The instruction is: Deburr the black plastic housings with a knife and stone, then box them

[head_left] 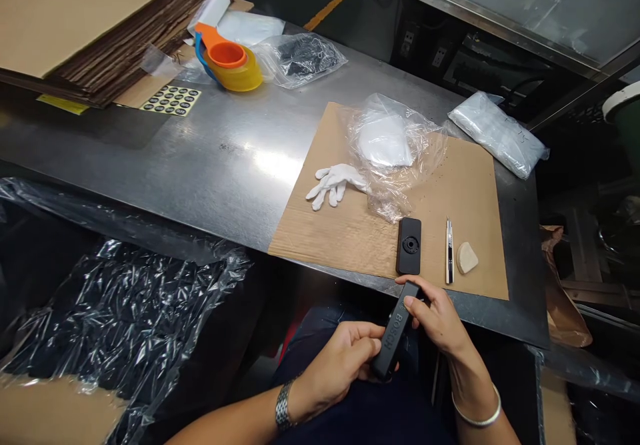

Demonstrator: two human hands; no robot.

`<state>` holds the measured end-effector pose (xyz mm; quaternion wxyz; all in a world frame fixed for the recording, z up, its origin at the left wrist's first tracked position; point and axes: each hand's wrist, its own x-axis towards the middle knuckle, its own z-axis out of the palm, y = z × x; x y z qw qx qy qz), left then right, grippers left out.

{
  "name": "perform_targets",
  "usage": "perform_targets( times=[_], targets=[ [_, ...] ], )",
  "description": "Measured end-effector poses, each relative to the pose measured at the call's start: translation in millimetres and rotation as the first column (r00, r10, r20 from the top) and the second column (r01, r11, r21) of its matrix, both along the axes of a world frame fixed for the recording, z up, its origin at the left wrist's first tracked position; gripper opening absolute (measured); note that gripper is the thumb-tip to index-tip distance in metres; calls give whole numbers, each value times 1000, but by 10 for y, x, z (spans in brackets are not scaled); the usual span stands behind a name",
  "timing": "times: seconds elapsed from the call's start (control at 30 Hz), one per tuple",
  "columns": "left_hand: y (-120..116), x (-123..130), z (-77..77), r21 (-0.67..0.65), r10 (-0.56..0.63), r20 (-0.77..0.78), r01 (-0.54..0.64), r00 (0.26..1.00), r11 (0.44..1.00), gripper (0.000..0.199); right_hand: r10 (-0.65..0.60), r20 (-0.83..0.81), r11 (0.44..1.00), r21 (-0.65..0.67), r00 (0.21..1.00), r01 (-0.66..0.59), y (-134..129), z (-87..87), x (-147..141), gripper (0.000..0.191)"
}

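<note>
A black block marked BOSCH (395, 331) is held tilted over my lap, just off the table's front edge. My left hand (345, 358) grips its lower end, thumb and finger closed on it. At its upper end, my right hand (434, 315) holds it with the thumb on the face. A second black block with a round recess (410, 246) lies on the cardboard sheet (345, 245) just beyond. To its right are a cutter knife (449, 251) and a beige eraser-like piece (467, 258).
On the cardboard lie a white glove (334, 183) and a clear plastic bag (387, 141). A wrapped packet (500, 133) sits at right. Further left are a tape dispenser (230, 61), a sticker sheet (173, 100) and stacked cardboard (95, 25). Black plastic-wrapped contents (125, 311) fill the lower left.
</note>
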<state>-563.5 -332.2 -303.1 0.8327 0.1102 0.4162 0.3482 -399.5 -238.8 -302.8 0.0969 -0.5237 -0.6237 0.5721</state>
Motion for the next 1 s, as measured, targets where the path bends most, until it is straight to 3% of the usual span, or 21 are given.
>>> perform_targets(
  times=[1.0],
  targets=[
    [-10, -22, 0, -2, 43, 54, -43, 998, 999, 30, 27, 12, 1000, -10, 1000, -26, 41, 31, -86, 34]
  ],
)
